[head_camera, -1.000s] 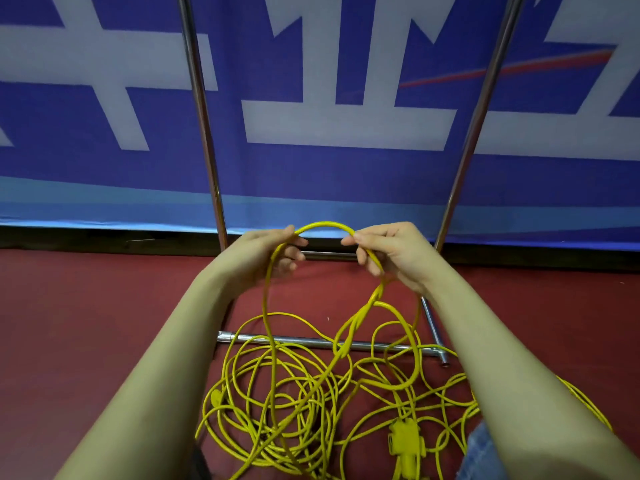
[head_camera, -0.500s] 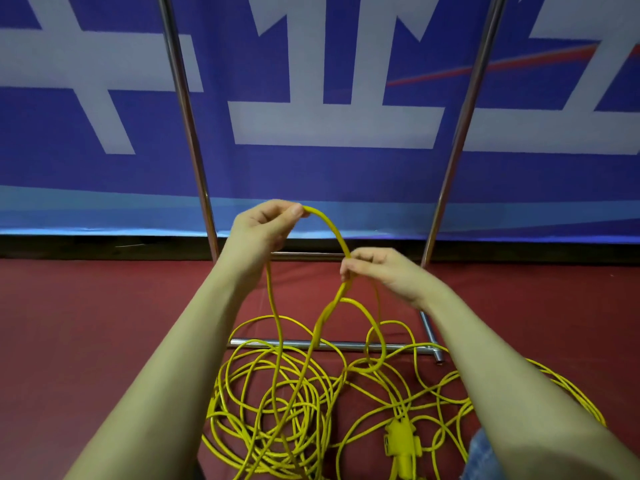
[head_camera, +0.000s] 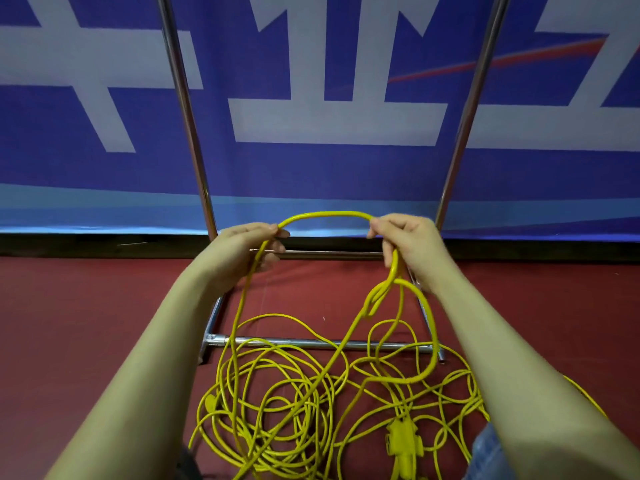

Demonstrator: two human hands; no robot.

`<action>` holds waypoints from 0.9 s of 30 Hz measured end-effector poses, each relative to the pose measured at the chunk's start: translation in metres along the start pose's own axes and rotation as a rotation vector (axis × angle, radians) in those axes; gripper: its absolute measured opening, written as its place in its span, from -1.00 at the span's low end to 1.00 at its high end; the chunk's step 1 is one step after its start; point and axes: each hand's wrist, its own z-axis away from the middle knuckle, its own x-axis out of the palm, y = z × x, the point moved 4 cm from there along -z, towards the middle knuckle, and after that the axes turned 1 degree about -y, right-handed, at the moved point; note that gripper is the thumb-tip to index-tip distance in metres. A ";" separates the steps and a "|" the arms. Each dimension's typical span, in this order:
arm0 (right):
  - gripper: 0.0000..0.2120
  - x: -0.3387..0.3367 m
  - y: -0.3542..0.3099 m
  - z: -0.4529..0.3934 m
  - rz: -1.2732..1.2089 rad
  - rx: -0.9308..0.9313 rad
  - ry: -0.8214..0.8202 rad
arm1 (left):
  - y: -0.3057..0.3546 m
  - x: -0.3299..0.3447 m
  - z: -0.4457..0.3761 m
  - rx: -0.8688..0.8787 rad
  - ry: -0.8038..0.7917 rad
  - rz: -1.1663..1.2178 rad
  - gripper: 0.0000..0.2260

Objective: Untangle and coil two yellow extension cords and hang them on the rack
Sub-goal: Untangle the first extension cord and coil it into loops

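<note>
A stretch of yellow cord (head_camera: 325,215) arches in the air between the two hands, level with the foot of the wall, while the rest of the yellow extension cords (head_camera: 277,403) lies in a loose tangle on the floor below and between the forearms. The left hand (head_camera: 242,249) grips the cord at the left end of the arch, fingers curled round it, and from there a single strand drops straight down into the heap. The right hand (head_camera: 405,244) pinches the right end of the arch with curled fingers; below it the cord doubles on itself into a narrow twisted loop (head_camera: 379,296) and then swings out in a wider loop that falls toward the floor on the right. The cords are thin, round and smooth, glossy like plastic, and their many overlapping rings cannot be told apart as two separate cords. In the heap one chunky yellow plug block (head_camera: 403,441) lies near the lower right, and a smaller yellow plug (head_camera: 210,403) sits at the left edge of the tangle. The rack (head_camera: 311,342) is made of shiny round metal tubes: two uprights rise on either side of the hands, and low bars form its base, the near bar touching the floor with cord lying across it. The floor (head_camera: 86,306) is dull red and matte. Behind stands a blue banner (head_camera: 311,174) with large white shapes and one thin red streak. A patch of blue denim (head_camera: 485,452) shows at the lower right.
</note>
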 end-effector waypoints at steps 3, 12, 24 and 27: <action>-0.76 -0.005 -0.019 0.000 -0.014 -0.039 0.064 | 0.004 0.011 0.004 0.019 -0.028 -0.051 -0.78; -0.73 0.013 -0.028 0.005 0.032 0.020 -0.120 | 0.027 0.045 0.017 0.203 -0.097 -0.279 -0.85; -0.77 0.021 -0.022 0.012 0.091 0.085 -0.325 | 0.027 0.049 0.019 0.082 -0.219 -0.273 -0.90; -0.73 0.025 -0.022 0.012 0.087 0.078 -0.358 | 0.028 0.051 0.017 0.158 -0.142 -0.335 -0.88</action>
